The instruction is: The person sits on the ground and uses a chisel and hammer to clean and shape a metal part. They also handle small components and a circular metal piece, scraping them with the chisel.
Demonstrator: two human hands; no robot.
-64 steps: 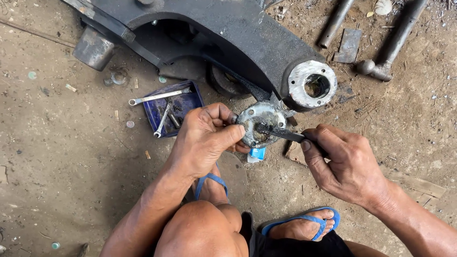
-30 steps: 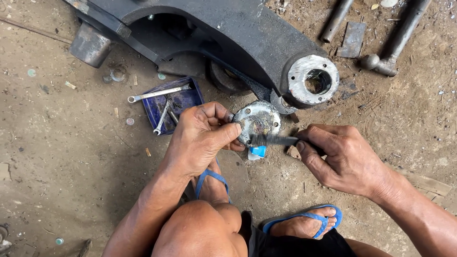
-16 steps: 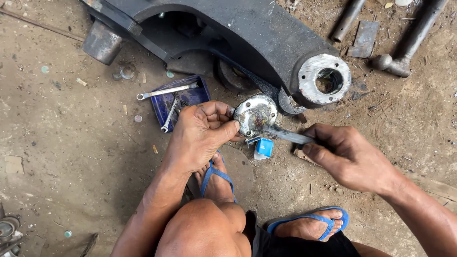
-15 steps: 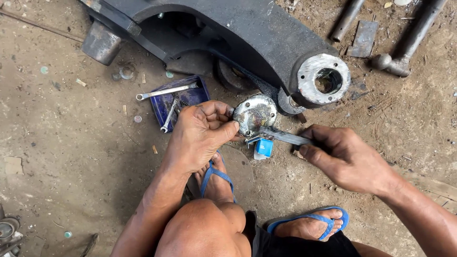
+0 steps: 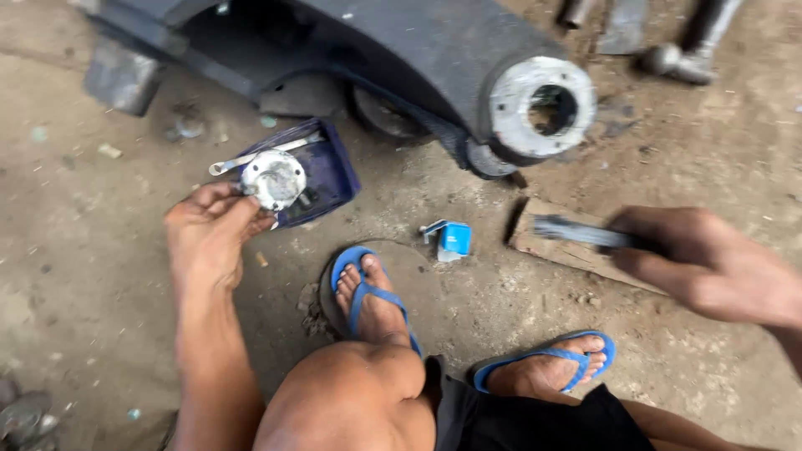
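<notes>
My left hand (image 5: 209,230) holds a round silvery metal part (image 5: 273,178) by its edge, over a dark blue tray (image 5: 326,171) on the ground. My right hand (image 5: 710,267) is blurred at the right and grips a dark flat metal tool (image 5: 576,232) that points left. A small blue and white box (image 5: 451,239) lies on the dirt between the two hands. Behind them a large dark metal casting (image 5: 401,50) ends in a bright ring with a hole (image 5: 543,107).
A spanner (image 5: 251,157) lies across the blue tray. A flat wooden piece (image 5: 568,255) sits under the tool. My feet in blue sandals (image 5: 372,292) rest on the dirt floor. Metal rods and a hammer-like piece (image 5: 685,50) lie at the top right.
My left hand has carried the round metal part leftward, away from the blue box, to above the tray. My right hand has pulled the tool off to the right.
</notes>
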